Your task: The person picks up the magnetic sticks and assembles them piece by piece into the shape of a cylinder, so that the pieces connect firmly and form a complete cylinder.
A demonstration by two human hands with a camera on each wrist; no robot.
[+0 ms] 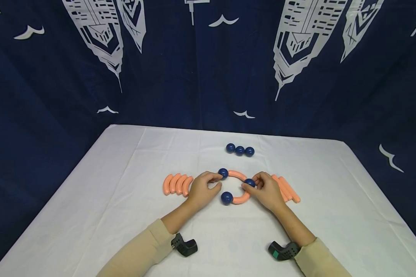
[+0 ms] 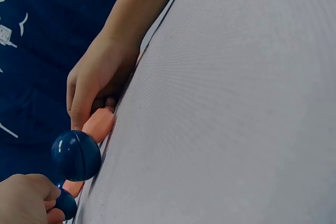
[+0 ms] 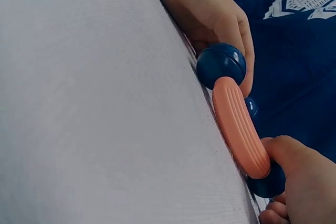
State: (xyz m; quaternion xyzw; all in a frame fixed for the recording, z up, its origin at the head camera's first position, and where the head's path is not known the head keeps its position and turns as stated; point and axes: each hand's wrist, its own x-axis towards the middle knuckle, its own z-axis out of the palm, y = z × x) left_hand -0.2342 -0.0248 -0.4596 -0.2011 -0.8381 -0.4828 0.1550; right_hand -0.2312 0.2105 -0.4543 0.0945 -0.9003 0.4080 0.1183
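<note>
On the white tablecloth (image 1: 124, 200) lies a part ring of blue balls and orange curved pieces. My left hand (image 1: 215, 180) pinches the upper left blue ball (image 1: 223, 173), which shows under my fingers in the left wrist view as the ball (image 2: 65, 203). An orange arc (image 1: 237, 175) runs from it to the middle blue ball (image 1: 249, 182), which my right hand (image 1: 253, 184) grips. A lower orange arc (image 1: 242, 199) (image 3: 239, 127) ends at a third blue ball (image 1: 227, 198) (image 3: 221, 64) (image 2: 76, 156) lying free between my hands.
Three loose blue balls (image 1: 240, 150) sit in a row farther back. Several orange arcs (image 1: 177, 184) are stacked left of my left hand, and more orange pieces (image 1: 288, 189) lie right of my right hand. A dark blue printed curtain (image 1: 208, 69) hangs behind the table.
</note>
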